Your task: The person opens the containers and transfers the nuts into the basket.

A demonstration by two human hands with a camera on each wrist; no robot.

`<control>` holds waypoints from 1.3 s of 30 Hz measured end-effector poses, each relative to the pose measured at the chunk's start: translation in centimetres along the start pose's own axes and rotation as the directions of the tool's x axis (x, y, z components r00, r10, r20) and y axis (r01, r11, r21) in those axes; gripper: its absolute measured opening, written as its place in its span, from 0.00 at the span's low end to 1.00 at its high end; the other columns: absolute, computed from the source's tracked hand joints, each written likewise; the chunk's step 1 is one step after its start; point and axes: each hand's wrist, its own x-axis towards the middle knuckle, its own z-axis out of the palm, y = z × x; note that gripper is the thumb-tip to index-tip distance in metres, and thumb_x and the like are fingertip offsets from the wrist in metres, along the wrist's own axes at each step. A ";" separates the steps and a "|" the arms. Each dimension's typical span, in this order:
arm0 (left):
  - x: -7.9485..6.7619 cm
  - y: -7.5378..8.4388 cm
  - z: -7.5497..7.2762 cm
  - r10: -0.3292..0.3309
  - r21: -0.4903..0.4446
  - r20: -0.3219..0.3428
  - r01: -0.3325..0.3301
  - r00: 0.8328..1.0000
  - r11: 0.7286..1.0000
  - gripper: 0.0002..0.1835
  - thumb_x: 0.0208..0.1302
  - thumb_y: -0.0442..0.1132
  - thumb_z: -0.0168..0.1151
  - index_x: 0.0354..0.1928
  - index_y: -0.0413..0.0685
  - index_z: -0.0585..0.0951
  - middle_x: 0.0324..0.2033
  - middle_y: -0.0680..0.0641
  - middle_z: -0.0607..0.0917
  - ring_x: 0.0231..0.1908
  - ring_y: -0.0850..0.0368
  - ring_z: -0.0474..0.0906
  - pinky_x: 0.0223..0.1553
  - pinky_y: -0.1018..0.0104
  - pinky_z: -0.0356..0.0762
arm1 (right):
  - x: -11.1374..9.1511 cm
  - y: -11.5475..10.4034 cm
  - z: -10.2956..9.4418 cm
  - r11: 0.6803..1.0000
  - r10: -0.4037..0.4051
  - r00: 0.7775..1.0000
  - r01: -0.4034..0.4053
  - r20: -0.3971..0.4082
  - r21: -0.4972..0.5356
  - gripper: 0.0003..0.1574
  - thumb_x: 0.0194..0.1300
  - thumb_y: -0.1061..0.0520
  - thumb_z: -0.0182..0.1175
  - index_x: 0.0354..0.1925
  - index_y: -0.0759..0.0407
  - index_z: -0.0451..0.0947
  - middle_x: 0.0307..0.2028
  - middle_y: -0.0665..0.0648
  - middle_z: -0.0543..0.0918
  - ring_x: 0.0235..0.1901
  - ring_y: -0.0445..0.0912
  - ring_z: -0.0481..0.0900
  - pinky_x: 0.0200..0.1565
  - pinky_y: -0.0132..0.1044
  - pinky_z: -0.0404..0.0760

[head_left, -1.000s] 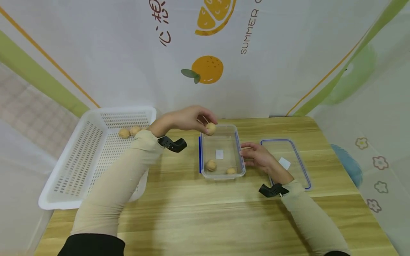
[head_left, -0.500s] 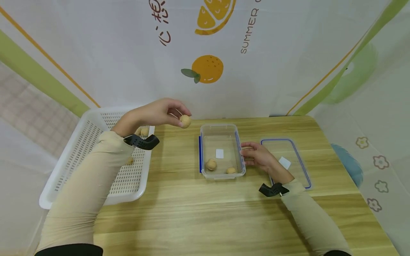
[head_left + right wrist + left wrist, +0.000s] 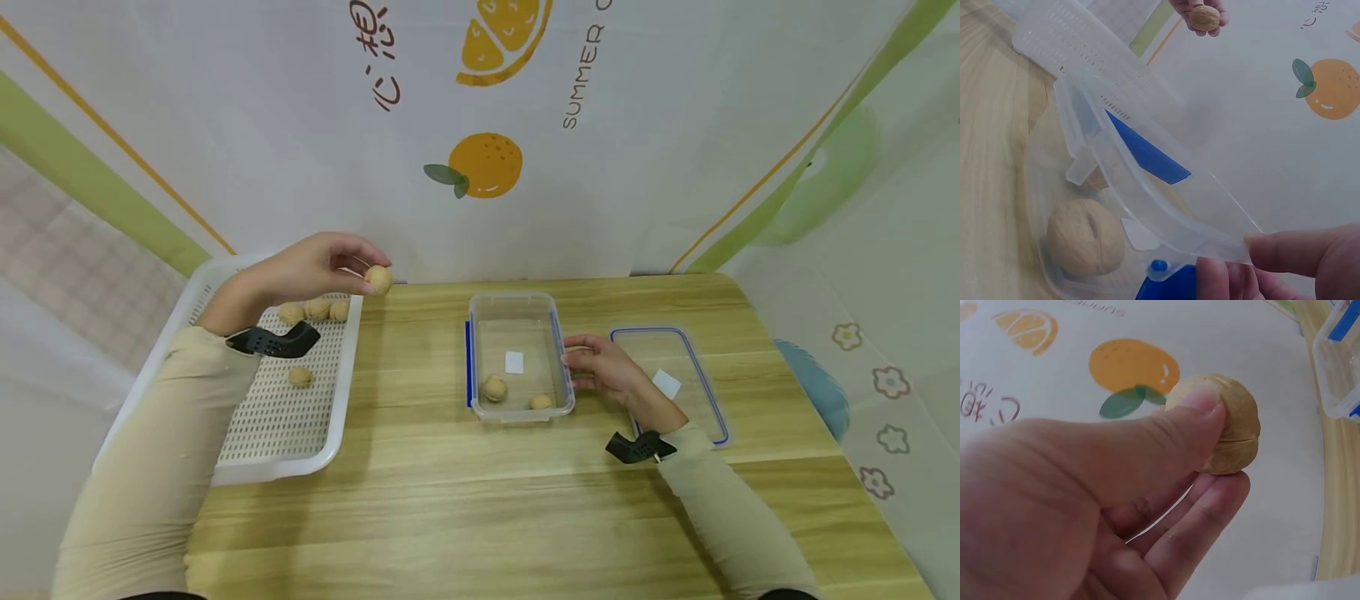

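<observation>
The left hand (image 3: 318, 267) pinches a round tan walnut (image 3: 379, 281) at its sides, raised near the white perforated plastic basket (image 3: 281, 427). The right hand (image 3: 606, 367) grips the clear rectangular plastic box (image 3: 517, 329) by one wall, presumably to steady it; finger contact is partly hidden.

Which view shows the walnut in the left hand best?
Left wrist: the walnut is closest and largest there, its seam clear, though the left hand covers part of it with the thumb. Head shows it small, pinched; right wrist shows it small, near the top edge.
</observation>
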 end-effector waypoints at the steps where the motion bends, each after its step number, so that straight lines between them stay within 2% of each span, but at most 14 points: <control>1: -0.3 -0.3 -0.2 -0.009 -0.001 -0.013 0.009 1.000 1.000 0.19 0.69 0.32 0.67 0.61 0.41 0.80 0.56 0.46 0.83 0.54 0.55 0.79 0.49 0.69 0.79 | 0.0 0.0 0.0 1.000 0.001 1.000 -0.001 0.000 0.000 0.29 0.75 0.67 0.53 0.68 0.76 0.58 0.42 0.53 0.79 0.36 0.39 0.81 0.35 0.31 0.85; 7: -2.3 -2.3 -1.2 -0.036 -0.026 -0.079 0.034 0.996 0.999 0.21 0.68 0.32 0.67 0.62 0.39 0.79 0.51 0.50 0.84 0.49 0.61 0.80 0.47 0.71 0.78 | 0.1 0.1 0.1 1.000 -0.003 1.000 0.003 0.004 0.007 0.29 0.75 0.67 0.54 0.68 0.76 0.58 0.40 0.52 0.80 0.36 0.40 0.82 0.35 0.31 0.85; 12: -3.7 -3.8 -1.5 -0.035 -0.041 -0.098 0.031 0.995 0.999 0.22 0.68 0.31 0.67 0.62 0.35 0.78 0.50 0.53 0.84 0.47 0.63 0.81 0.45 0.72 0.79 | 0.0 0.4 0.0 1.000 0.000 1.000 0.000 0.000 -0.006 0.28 0.75 0.67 0.53 0.68 0.76 0.58 0.38 0.52 0.81 0.36 0.40 0.82 0.35 0.31 0.85; 18: -4.9 -5.7 -1.7 -0.075 -0.041 -0.118 0.071 0.990 0.997 0.22 0.69 0.32 0.67 0.63 0.37 0.77 0.56 0.53 0.82 0.49 0.66 0.79 0.46 0.74 0.79 | -0.1 0.4 0.1 1.000 -0.010 1.000 0.010 0.000 -0.015 0.27 0.76 0.67 0.53 0.67 0.75 0.60 0.39 0.51 0.81 0.37 0.41 0.82 0.36 0.32 0.85; 23: -5.2 -7.8 -1.9 -0.093 -0.051 -0.147 0.086 0.985 0.995 0.22 0.70 0.32 0.65 0.63 0.32 0.75 0.53 0.55 0.82 0.47 0.69 0.79 0.44 0.74 0.80 | 0.0 0.2 0.0 1.000 -0.016 1.000 0.016 0.004 -0.021 0.25 0.76 0.66 0.54 0.66 0.73 0.62 0.40 0.52 0.81 0.37 0.41 0.82 0.37 0.33 0.85; 27: -4.9 -9.8 -1.4 -0.142 -0.016 -0.153 0.141 0.978 0.990 0.23 0.71 0.34 0.64 0.64 0.31 0.74 0.59 0.41 0.80 0.50 0.66 0.79 0.45 0.76 0.78 | 0.1 0.1 -0.1 1.000 -0.012 1.000 0.012 0.003 -0.026 0.27 0.76 0.66 0.53 0.67 0.74 0.60 0.42 0.53 0.80 0.37 0.40 0.82 0.36 0.32 0.85; 30: -4.7 -11.0 -0.8 -0.182 0.023 -0.145 0.187 0.973 0.982 0.23 0.72 0.35 0.64 0.64 0.31 0.74 0.62 0.33 0.77 0.55 0.53 0.79 0.46 0.77 0.75 | 0.1 0.0 -0.2 1.000 -0.011 1.000 0.011 0.003 -0.027 0.27 0.76 0.66 0.53 0.67 0.75 0.59 0.42 0.53 0.80 0.37 0.40 0.82 0.36 0.32 0.85; 33: -4.3 -12.0 -0.2 -0.207 0.068 -0.146 0.219 0.967 0.973 0.23 0.71 0.35 0.65 0.63 0.30 0.75 0.60 0.30 0.78 0.58 0.40 0.77 0.46 0.77 0.73 | 0.1 0.0 -0.1 1.000 -0.007 1.000 0.007 0.002 -0.025 0.27 0.76 0.66 0.53 0.67 0.75 0.60 0.42 0.53 0.79 0.37 0.40 0.82 0.36 0.31 0.85; 35: -4.1 -12.5 0.1 -0.215 0.087 -0.146 0.229 0.966 0.970 0.24 0.70 0.36 0.66 0.62 0.29 0.75 0.59 0.30 0.78 0.58 0.35 0.75 0.49 0.70 0.75 | 0.1 0.0 0.0 1.000 -0.004 1.000 0.004 -0.002 -0.024 0.27 0.76 0.66 0.54 0.67 0.75 0.60 0.42 0.53 0.79 0.36 0.40 0.81 0.36 0.31 0.85; 39: -3.7 -12.9 0.6 -0.234 0.099 -0.141 0.249 0.962 0.963 0.25 0.70 0.38 0.67 0.61 0.29 0.75 0.57 0.29 0.79 0.57 0.34 0.75 0.55 0.51 0.76 | 0.0 0.1 0.0 1.000 -0.003 1.000 0.003 -0.002 -0.019 0.27 0.76 0.66 0.54 0.67 0.75 0.60 0.42 0.53 0.79 0.36 0.40 0.81 0.36 0.32 0.85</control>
